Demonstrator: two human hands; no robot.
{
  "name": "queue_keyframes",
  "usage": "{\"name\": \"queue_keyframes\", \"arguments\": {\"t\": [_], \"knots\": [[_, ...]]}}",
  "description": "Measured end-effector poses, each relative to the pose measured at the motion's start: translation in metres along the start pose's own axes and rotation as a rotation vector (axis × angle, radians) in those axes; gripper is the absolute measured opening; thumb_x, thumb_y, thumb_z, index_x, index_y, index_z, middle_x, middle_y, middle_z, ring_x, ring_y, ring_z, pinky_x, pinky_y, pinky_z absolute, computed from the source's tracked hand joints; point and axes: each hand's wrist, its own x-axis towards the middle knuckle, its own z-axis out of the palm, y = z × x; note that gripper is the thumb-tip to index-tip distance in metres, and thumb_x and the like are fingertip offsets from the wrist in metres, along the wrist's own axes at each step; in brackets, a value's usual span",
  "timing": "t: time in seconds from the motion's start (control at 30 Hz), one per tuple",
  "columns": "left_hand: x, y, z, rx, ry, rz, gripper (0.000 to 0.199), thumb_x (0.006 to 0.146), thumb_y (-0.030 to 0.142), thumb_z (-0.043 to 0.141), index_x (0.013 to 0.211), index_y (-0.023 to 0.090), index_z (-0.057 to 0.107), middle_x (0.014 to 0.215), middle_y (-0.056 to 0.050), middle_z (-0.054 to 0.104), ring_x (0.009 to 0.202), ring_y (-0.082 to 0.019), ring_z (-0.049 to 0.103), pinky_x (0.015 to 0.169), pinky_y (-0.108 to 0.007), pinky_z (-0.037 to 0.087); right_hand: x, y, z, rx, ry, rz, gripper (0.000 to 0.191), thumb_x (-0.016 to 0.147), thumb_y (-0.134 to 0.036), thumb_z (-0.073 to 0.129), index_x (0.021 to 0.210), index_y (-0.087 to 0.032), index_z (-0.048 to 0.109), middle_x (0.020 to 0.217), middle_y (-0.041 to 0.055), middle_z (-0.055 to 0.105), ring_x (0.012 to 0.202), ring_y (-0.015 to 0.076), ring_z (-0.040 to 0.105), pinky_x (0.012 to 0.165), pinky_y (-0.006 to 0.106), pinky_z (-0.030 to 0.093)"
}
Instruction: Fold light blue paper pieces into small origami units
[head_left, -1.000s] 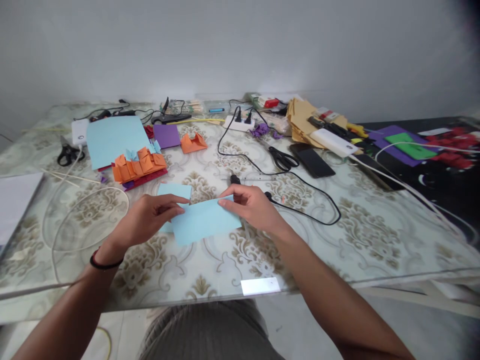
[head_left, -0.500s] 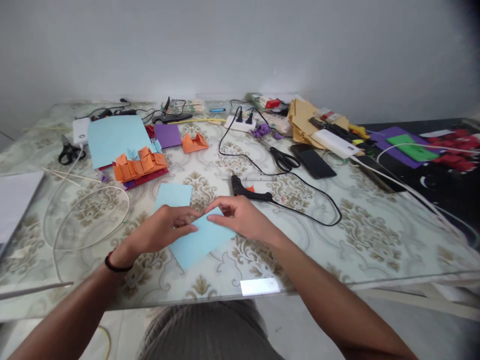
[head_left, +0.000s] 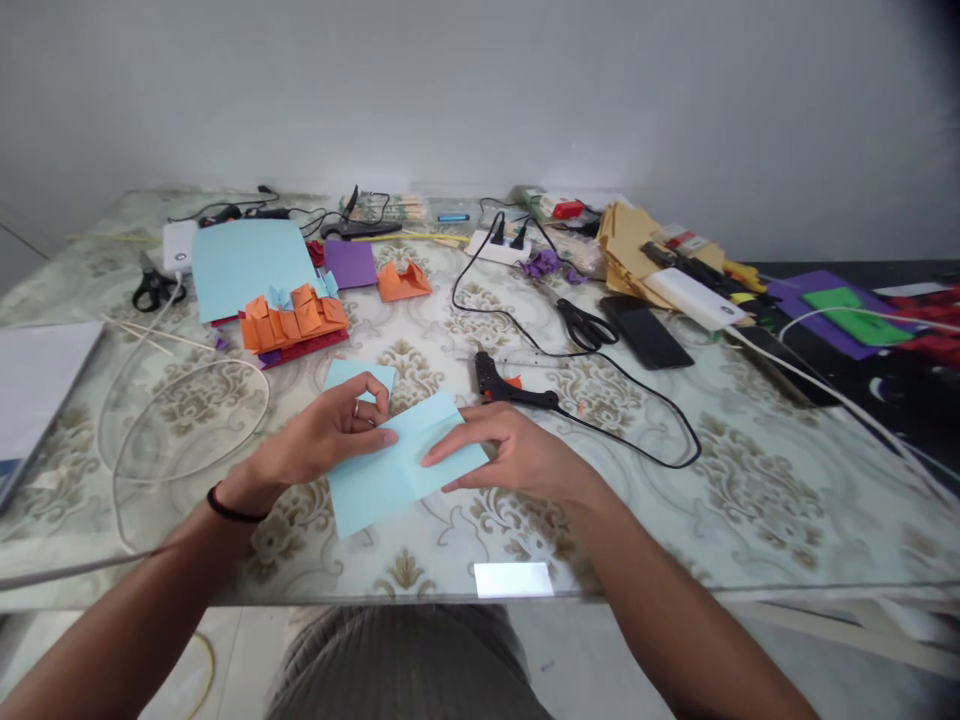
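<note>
A light blue sheet of paper (head_left: 382,490) with a crease down its middle is held between my two hands, just above the table. My left hand (head_left: 337,428) pinches its upper left edge between thumb and curled fingers. On the other side, my right hand (head_left: 514,450) grips the right part, with fingers over and under the paper. Behind my left hand lies a second light blue paper piece (head_left: 379,380), partly covered. A black glue gun (head_left: 510,388) rests on the table just beyond my right hand.
Folded orange paper pieces (head_left: 296,322) stand left of centre, near a large light blue sheet (head_left: 251,262). Black scissors (head_left: 585,325) and a phone (head_left: 646,332) lie to the right. A black cord runs from the power strip (head_left: 495,248); a white cable (head_left: 191,475) loops at left.
The light blue paper has been lifted and opened out, showing its crease. My right hand has shifted to its right edge, and the view has turned slightly left.
</note>
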Motion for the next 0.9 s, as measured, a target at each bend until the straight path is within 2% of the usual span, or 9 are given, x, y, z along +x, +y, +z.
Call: {"name": "queue_keyframes", "arguments": {"t": [0.07, 0.17, 0.27, 0.37, 0.53, 0.67, 0.8, 0.9], "knots": [[0.000, -0.002, 0.002, 0.001, -0.004, 0.034, 0.029, 0.089, 0.032, 0.076, 0.097, 0.023, 0.050, 0.072, 0.006, 0.059, 0.053, -0.007, 0.049, 0.046, -0.015, 0.036, 0.001, 0.003, 0.003, 0.036, 0.013, 0.012, 0.026, 0.077, -0.026, 0.089, 0.102, -0.023, 0.084, 0.100, 0.0056, 0.080, 0.087, 0.0172, 0.073, 0.076, 0.025, 0.057], [-0.002, 0.000, 0.003, 0.122, -0.025, 0.078, 0.016, 0.094, 0.033, 0.070, 0.097, 0.019, 0.063, 0.072, 0.002, 0.061, 0.059, -0.009, 0.052, 0.050, -0.018, 0.039, 0.001, 0.005, 0.004, 0.067, 0.036, 0.027, 0.025, 0.075, -0.031, 0.090, 0.099, -0.023, 0.085, 0.094, 0.0052, 0.081, 0.081, 0.0166, 0.073, 0.071, 0.024, 0.057], [-0.004, 0.004, 0.003, 0.254, -0.043, 0.111, 0.021, 0.094, 0.034, 0.068, 0.097, 0.015, 0.074, 0.078, -0.004, 0.067, 0.067, -0.013, 0.057, 0.055, -0.021, 0.043, 0.000, 0.005, 0.003, 0.083, 0.048, 0.030, 0.025, 0.073, -0.034, 0.092, 0.095, -0.023, 0.085, 0.091, 0.0051, 0.081, 0.080, 0.0170, 0.074, 0.072, 0.025, 0.058], [-0.005, 0.006, 0.004, 0.334, -0.038, 0.148, 0.021, 0.091, 0.034, 0.072, 0.100, 0.015, 0.077, 0.082, -0.005, 0.070, 0.069, -0.014, 0.058, 0.057, -0.023, 0.044, 0.000, 0.005, 0.003, 0.082, 0.030, 0.046, 0.024, 0.073, -0.034, 0.091, 0.093, -0.022, 0.085, 0.091, 0.0060, 0.081, 0.082, 0.0185, 0.074, 0.074, 0.027, 0.058], [-0.006, 0.005, 0.006, 0.512, 0.061, 0.176, 0.022, 0.089, 0.031, 0.074, 0.107, 0.019, 0.078, 0.085, -0.003, 0.073, 0.067, -0.013, 0.054, 0.059, -0.024, 0.041, 0.003, 0.004, 0.004, 0.064, 0.083, 0.057, 0.015, 0.079, -0.031, 0.088, 0.089, -0.021, 0.085, 0.083, 0.0048, 0.081, 0.077, 0.0172, 0.072, 0.071, 0.027, 0.056], [-0.007, 0.007, 0.012, 0.623, 0.133, 0.192, 0.019, 0.095, 0.031, 0.067, 0.105, 0.022, 0.080, 0.094, -0.003, 0.078, 0.070, -0.013, 0.057, 0.063, -0.025, 0.041, 0.005, -0.001, 0.007, 0.071, 0.206, 0.176, 0.017, 0.079, -0.036, 0.087, 0.079, -0.020, 0.081, 0.080, 0.0034, 0.077, 0.073, 0.0162, 0.069, 0.065, 0.026, 0.055], [-0.008, 0.011, 0.018, 0.664, 0.189, 0.199, 0.026, 0.089, 0.044, 0.074, 0.100, 0.021, 0.081, 0.083, -0.002, 0.076, 0.066, -0.013, 0.055, 0.062, -0.024, 0.041, 0.006, -0.005, 0.013, 0.128, 0.299, 0.286, 0.024, 0.077, -0.039, 0.087, 0.076, -0.019, 0.075, 0.081, 0.0025, 0.074, 0.075, 0.0170, 0.068, 0.065, 0.027, 0.055], [-0.008, 0.011, 0.023, 0.696, 0.242, 0.211, 0.026, 0.083, 0.043, 0.081, 0.096, 0.021, 0.078, 0.078, 0.001, 0.073, 0.062, -0.012, 0.050, 0.059, -0.024, 0.038, 0.006, -0.005, 0.018, 0.119, 0.336, 0.361, 0.027, 0.076, -0.039, 0.087, 0.078, -0.018, 0.070, 0.075, 0.0001, 0.068, 0.066, 0.0153, 0.065, 0.060, 0.026, 0.053]]}}
